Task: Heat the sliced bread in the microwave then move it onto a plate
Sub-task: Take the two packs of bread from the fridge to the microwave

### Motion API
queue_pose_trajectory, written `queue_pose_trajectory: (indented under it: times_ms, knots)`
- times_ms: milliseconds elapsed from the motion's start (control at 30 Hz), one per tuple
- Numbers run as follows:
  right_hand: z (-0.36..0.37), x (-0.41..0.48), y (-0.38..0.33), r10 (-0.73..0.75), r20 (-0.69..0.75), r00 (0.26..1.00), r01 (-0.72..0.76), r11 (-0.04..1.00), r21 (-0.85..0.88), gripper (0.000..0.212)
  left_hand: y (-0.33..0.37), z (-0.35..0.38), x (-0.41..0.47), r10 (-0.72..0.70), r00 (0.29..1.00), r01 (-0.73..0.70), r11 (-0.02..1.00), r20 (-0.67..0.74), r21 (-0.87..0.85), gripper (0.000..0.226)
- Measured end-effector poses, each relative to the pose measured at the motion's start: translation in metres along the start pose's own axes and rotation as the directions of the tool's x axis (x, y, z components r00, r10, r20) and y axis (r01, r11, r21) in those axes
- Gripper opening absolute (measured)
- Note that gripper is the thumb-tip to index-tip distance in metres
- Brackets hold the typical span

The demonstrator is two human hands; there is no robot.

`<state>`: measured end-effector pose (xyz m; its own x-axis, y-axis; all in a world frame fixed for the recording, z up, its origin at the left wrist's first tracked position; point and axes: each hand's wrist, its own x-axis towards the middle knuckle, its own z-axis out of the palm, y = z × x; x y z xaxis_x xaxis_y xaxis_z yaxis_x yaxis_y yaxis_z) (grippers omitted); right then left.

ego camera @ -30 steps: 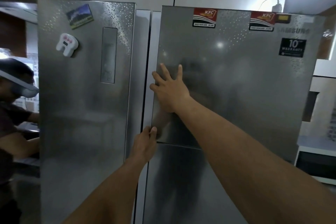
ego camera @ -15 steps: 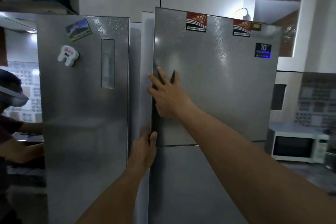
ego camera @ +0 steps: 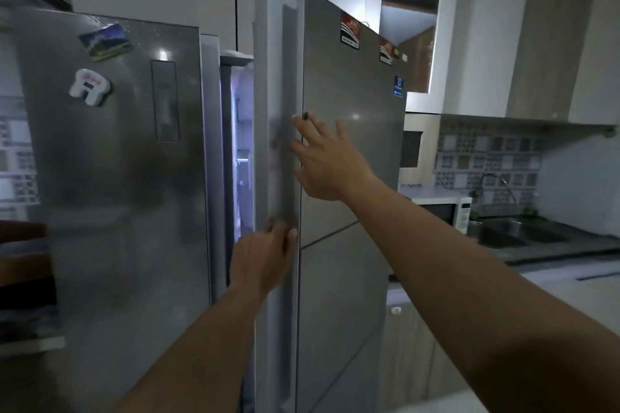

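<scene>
The steel fridge's right door (ego camera: 349,131) stands partly swung out, with a lit gap (ego camera: 242,144) showing the interior. My left hand (ego camera: 265,261) grips the door's inner edge at mid height, fingers curled round it. My right hand (ego camera: 327,161) lies flat on the door's front with straight, spread fingers. A white microwave (ego camera: 446,211) sits on the counter to the right, partly hidden behind the door. No bread or plate is in view.
The fridge's left door (ego camera: 117,178) is closed and carries magnets (ego camera: 90,86). A steel sink (ego camera: 523,233) with a tap (ego camera: 496,183) is set in the dark counter at the right. White cabinets hang above.
The right fridge door has swung outward from closed, opening a lit gap. Both hands stayed on the door and moved with it. The view turned right, showing the sink and counter.
</scene>
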<state>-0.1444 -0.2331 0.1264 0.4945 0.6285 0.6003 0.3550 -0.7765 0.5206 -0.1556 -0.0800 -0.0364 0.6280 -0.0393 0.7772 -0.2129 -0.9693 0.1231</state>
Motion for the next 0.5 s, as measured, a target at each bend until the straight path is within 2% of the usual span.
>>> queue_pose_trajectory:
  times_ms: [67, 167, 367, 500]
  knots:
    - [-0.011, -0.018, 0.002, 0.063, -0.013, 0.998, -0.063, 0.998, 0.027, 0.053, 0.014, -0.007, -0.007, 0.039, 0.995, -0.038, 0.999, -0.096, 0.02, 0.013]
    - [-0.022, -0.042, 0.007, 0.156, -0.015, 0.988, -0.154, 0.986, 0.063, 0.054, 0.038, -0.014, -0.015, -0.036, 0.972, 0.028, 0.999, -0.233, -0.041, 0.024]
    - [-0.044, -0.084, 0.017, 0.33, -0.113, 0.937, -0.319, 0.942, 0.101, 0.051, 0.079, -0.018, -0.035, 0.139, 0.976, -0.158, 0.982, -0.17, -0.106, 0.051]
    - [-0.051, -0.106, 0.016, 0.482, -0.137, 0.865, -0.432, 0.857, 0.281, 0.062, 0.103, -0.02, -0.039, 0.178, 0.967, -0.213, 0.957, -0.184, -0.197, 0.048]
